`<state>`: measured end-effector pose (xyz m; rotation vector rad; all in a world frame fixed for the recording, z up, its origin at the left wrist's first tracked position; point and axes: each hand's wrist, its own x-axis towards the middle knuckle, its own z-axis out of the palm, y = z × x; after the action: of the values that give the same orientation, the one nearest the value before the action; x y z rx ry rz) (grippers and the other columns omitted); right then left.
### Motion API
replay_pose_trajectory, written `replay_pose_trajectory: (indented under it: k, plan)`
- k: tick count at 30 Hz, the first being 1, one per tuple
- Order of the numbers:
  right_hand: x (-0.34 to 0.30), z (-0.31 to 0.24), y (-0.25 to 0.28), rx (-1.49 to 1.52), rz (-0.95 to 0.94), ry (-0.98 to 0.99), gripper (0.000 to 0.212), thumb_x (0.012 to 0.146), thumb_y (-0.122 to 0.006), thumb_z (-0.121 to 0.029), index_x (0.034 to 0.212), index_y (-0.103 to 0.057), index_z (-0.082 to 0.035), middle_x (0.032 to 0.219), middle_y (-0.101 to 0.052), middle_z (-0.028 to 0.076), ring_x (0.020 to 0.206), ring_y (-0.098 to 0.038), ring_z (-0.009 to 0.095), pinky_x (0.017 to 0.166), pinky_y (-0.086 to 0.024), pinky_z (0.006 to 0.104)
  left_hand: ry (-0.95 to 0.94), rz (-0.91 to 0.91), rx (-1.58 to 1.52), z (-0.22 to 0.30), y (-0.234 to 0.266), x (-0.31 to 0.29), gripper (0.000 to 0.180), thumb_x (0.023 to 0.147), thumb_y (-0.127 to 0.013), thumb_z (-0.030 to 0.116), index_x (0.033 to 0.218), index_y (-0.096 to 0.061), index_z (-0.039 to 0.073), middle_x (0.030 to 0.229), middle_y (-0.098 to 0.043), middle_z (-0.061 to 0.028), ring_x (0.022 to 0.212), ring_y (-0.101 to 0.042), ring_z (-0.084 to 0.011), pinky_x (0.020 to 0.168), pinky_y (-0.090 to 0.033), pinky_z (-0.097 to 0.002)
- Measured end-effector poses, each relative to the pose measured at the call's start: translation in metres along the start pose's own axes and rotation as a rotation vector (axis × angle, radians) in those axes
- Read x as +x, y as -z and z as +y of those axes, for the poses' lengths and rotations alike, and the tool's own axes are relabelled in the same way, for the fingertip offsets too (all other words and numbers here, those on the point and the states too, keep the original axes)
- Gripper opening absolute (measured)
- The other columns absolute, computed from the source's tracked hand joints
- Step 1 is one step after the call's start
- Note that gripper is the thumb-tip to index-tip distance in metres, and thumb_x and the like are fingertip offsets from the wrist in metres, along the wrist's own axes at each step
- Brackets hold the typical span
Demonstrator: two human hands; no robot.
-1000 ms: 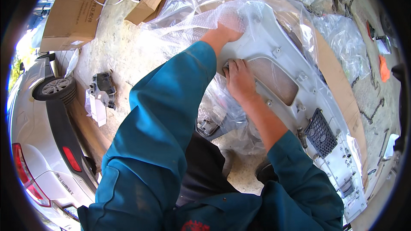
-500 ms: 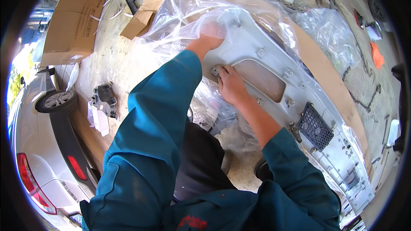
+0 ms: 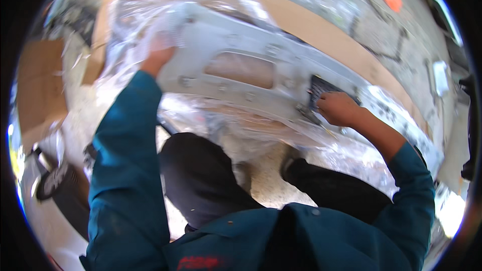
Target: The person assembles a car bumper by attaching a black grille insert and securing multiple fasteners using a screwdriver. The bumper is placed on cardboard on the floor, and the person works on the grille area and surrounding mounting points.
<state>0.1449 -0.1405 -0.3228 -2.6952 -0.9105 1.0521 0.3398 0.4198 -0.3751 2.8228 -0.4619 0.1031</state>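
The long pale-grey plastic bumper panel (image 3: 241, 78), half-wrapped in clear plastic sheeting (image 3: 135, 20), lies across brown cardboard (image 3: 321, 30) on the floor. The left hand (image 3: 159, 56) presses its far end; the right hand (image 3: 339, 109) curls at the black mesh grille (image 3: 321, 89), having slid there from the middle opening. Unwrapping seems underway; peeling needs a firmer pinch.

An auto body workshop or garage yard: pale car bumper (image 3: 251, 78) wrapped in clear plastic film (image 3: 135, 25), flattened cardboard (image 3: 37, 88) on rough concrete floor (image 3: 261, 180), white car with dark wheel (image 3: 52, 188) at left.
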Motion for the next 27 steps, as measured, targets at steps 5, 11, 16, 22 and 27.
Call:
replay_pose_trajectory:
  k: [5,11,16,22,27]
  plan:
    - [-0.050,0.000,-0.095,0.209,0.058,-0.220,0.031,0.101,-0.068,-0.035,0.105,-0.075,-0.005,0.106,-0.071,0.021,0.100,-0.071,0.043,0.089,-0.058,0.0534,0.117,-0.053,0.028,-0.019,0.006,-0.011,0.049,0.107,-0.056,0.038,0.144,-0.064,0.006,0.144,-0.065,-0.0237,0.136,-0.058,-0.0435,0.121,-0.040,-0.0506]
    - [-0.046,0.001,-0.115,0.147,0.043,-0.237,0.019,0.103,-0.064,-0.020,0.112,-0.062,-0.003,0.113,-0.066,0.022,0.105,-0.069,0.046,0.089,-0.056,0.0567,0.113,-0.047,0.065,-0.016,-0.004,-0.006,0.047,0.105,-0.056,0.036,0.137,-0.069,0.003,0.137,-0.069,-0.0261,0.131,-0.062,-0.0444,0.117,-0.043,-0.0514]
    - [-0.005,-0.036,0.001,0.495,0.218,-0.148,0.019,0.108,-0.062,-0.021,0.104,-0.063,-0.002,0.094,-0.069,0.029,0.091,-0.066,0.053,0.079,-0.051,0.0603,0.141,-0.064,0.087,-0.009,-0.010,-0.004,0.046,0.104,-0.057,0.035,0.131,-0.072,0.001,0.131,-0.072,-0.0281,0.127,-0.065,-0.0452,0.115,-0.046,-0.0520]
    - [0.133,-0.108,0.071,0.649,0.351,0.104,0.026,0.107,-0.062,-0.025,0.107,-0.068,0.000,0.093,-0.069,0.029,0.090,-0.069,0.051,0.081,-0.053,0.0562,0.117,-0.055,0.067,0.002,-0.015,-0.013,0.046,0.103,-0.057,0.033,0.133,-0.072,0.001,0.132,-0.071,-0.0280,0.127,-0.064,-0.0449,0.115,-0.045,-0.0512]
    - [0.205,-0.173,0.063,0.712,0.464,-0.014,0.028,0.105,-0.061,-0.025,0.106,-0.073,0.000,0.096,-0.073,0.027,0.093,-0.070,0.046,0.085,-0.055,0.0525,0.179,-0.133,0.065,0.017,-0.001,-0.010,0.049,0.104,-0.056,0.036,0.135,-0.071,0.001,0.138,-0.069,-0.0270,0.132,-0.061,-0.0440,0.119,-0.041,-0.0501]
